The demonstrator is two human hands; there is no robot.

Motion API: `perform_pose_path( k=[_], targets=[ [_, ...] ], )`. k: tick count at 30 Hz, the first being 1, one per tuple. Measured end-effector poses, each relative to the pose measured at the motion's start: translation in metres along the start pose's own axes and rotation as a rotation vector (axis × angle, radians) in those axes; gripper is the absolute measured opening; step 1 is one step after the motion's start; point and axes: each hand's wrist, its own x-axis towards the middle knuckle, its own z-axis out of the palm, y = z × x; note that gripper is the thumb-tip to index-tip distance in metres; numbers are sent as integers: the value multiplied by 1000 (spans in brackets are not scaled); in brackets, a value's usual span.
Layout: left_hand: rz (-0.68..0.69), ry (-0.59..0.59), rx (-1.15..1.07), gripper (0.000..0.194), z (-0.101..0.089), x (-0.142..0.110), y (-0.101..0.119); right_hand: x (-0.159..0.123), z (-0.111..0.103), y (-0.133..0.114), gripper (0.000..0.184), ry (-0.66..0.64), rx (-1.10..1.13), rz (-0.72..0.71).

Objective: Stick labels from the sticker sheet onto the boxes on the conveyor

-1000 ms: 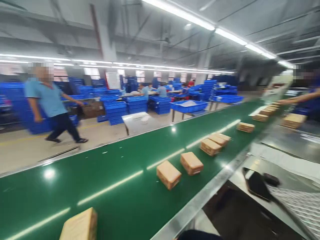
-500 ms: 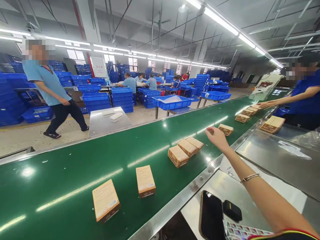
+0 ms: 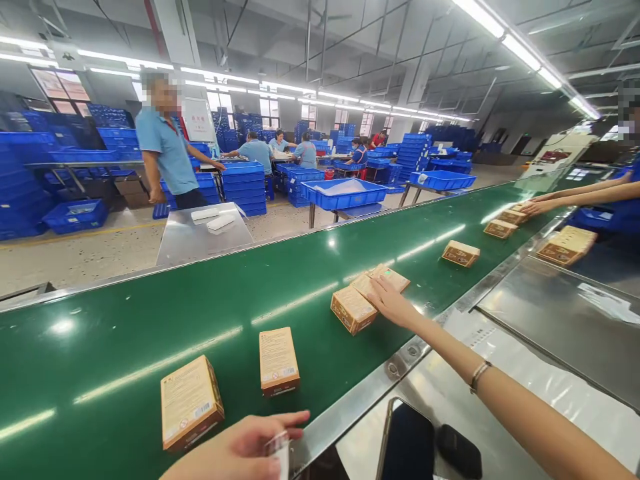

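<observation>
Right hand (image 3: 393,301), ours: fingers outstretched over the middle box (image 3: 364,283) of a trio on the belt (image 3: 150,327); whether they close on it we cannot tell, the thumb being out of sight. Near box (image 3: 353,309) and far box (image 3: 395,277): tight against the middle one, so a sideways drag would, we judge, bring all three along or twist them askew. Left hand (image 3: 237,448), ours: thumb and fingers apparently pinching a white slip (image 3: 283,456), forefinger extended; a loose pinch could let so light a piece drop. Two single boxes (image 3: 279,357) (image 3: 189,399): apart, beyond that hand; a low sweep might knock the left-hand one crooked. Phone (image 3: 407,440) and black case (image 3: 459,451): below the right forearm, liable to be bumped should the elbow drop.
</observation>
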Motion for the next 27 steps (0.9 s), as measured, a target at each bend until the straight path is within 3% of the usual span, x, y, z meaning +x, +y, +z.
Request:
perform_pose_path(
  k=[3, 5, 9, 13, 18, 23, 27],
  targets=[
    [29, 10, 112, 29, 6, 53, -7, -8, -2, 4, 61, -35, 45, 5],
    [72, 57, 221, 27, 7, 71, -10, -11, -5, 7, 65, -56, 73, 27],
    [100, 102, 299, 25, 12, 75, -11, -20, -4, 3, 87, -121, 120, 51],
    [142, 132, 254, 24, 24, 60, -7, -33, 11, -34, 94, -167, 173, 29],
    [123, 151, 200, 32, 30, -1, -4, -42, 32, -102, 98, -252, 199, 34],
    [135, 522, 239, 23, 23, -98, -24, -45, 53, -160, 103, -353, 206, 9],
    [103, 648, 171, 21, 26, -155, -45, -65, 83, -207, 100, -373, 180, 2]
  ],
)
